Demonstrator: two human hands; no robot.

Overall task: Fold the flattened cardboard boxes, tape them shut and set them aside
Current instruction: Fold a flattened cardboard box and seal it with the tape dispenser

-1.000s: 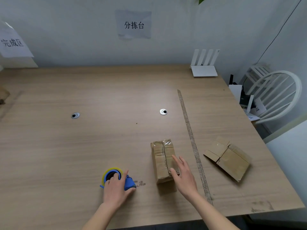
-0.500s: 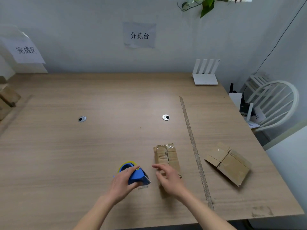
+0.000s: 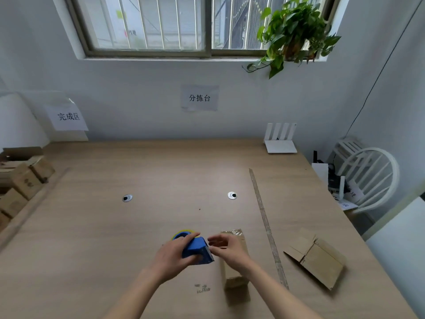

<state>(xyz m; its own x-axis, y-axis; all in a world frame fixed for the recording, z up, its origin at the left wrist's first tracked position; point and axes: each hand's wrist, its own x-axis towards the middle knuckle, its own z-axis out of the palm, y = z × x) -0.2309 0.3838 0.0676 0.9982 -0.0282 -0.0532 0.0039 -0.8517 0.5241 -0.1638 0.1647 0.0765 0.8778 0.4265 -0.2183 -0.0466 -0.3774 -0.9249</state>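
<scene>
L hand (image 3: 174, 254) grips blue tape dispenser (image 3: 196, 250); R hand (image 3: 226, 248) just beside it, fingers loosely curled, holding nothing, above the folded box (image 3: 234, 270). Risk: tape end slips, sticks crooked, bc box is unheld

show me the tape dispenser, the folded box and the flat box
tape dispenser (image 3: 197, 250), head view, on its blue body
folded box (image 3: 234, 276), head view, on its near top face
flat box (image 3: 320, 264), head view, on its large panel
</scene>
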